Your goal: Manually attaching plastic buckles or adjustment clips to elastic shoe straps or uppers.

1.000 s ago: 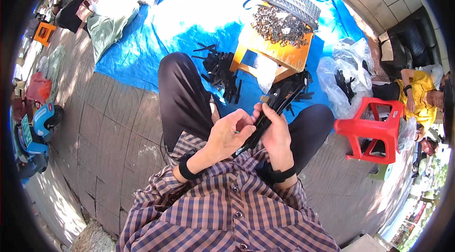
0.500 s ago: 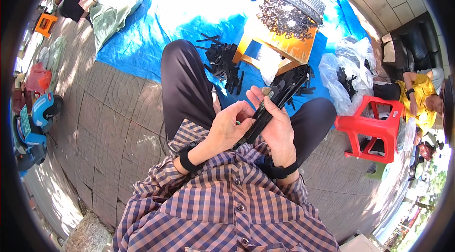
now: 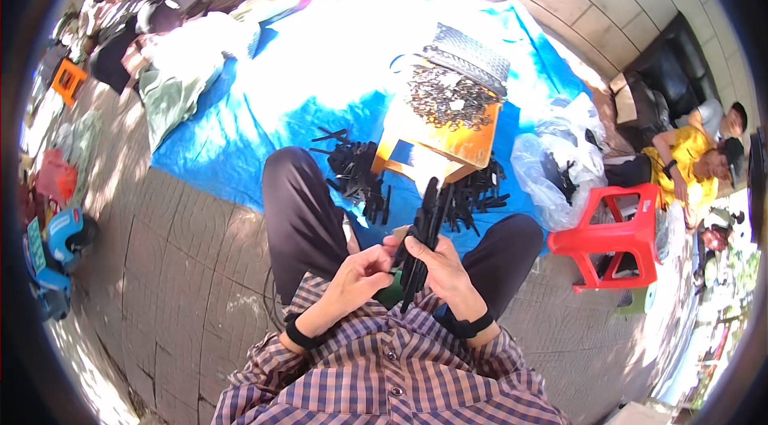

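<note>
Blue tarp point(image 3: 320, 97) outdoors, orange stool point(image 3: 456, 137) ahead. Bundle of black strips point(image 3: 424, 237), tilted rightward a second ago, now stands near upright over the lap. Right hand point(image 3: 444, 269) closed round it; left hand point(image 3: 364, 273) pinches its lower end, perhaps squaring it.

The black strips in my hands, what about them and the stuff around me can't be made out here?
Head view:
- Black strips: lower ends hidden behind the right hand and left hand; count unclear, they overlap.
- Green piece: mostly covered by both hands.
- Dark small parts on the orange stool: too small to identify.
- Clear bag: contents obscured by glare.
</note>
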A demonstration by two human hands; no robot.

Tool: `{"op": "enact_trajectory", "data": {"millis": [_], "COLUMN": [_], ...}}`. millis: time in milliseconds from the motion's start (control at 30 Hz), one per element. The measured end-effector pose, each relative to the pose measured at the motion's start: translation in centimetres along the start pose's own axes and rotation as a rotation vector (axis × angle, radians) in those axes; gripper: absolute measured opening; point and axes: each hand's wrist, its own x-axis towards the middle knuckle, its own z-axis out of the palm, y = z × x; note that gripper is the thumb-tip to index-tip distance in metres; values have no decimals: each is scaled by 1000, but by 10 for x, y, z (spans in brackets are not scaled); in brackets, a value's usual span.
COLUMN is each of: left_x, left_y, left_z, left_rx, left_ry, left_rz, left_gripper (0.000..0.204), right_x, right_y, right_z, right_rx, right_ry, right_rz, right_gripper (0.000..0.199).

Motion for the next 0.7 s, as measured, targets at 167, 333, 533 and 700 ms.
{"op": "enact_trajectory", "data": {"millis": [167,333,533,700], "left_x": [0,-7,-7,-9], "left_y": [7,12,-3,-3], "left_z": [-7,-9,-14,-15], "left_rx": [-209,-372,-359,-344], "left_ry": [-18,-152,-129,-79], "left_rz": [-74,-93,-53,-94], "left_gripper": [12,21,34,33], "right_x": [10,69,145,166], "right_y": [-14,-72,-109,-100], "right_z": [-16,-53,-101,-99], "right_rx": [-153,-549,-1183,-1488], "right_ry": [5,554,760,823], "right_rz": [203,-141,-525,-513], "right_gripper": [28,24,22,45]}}
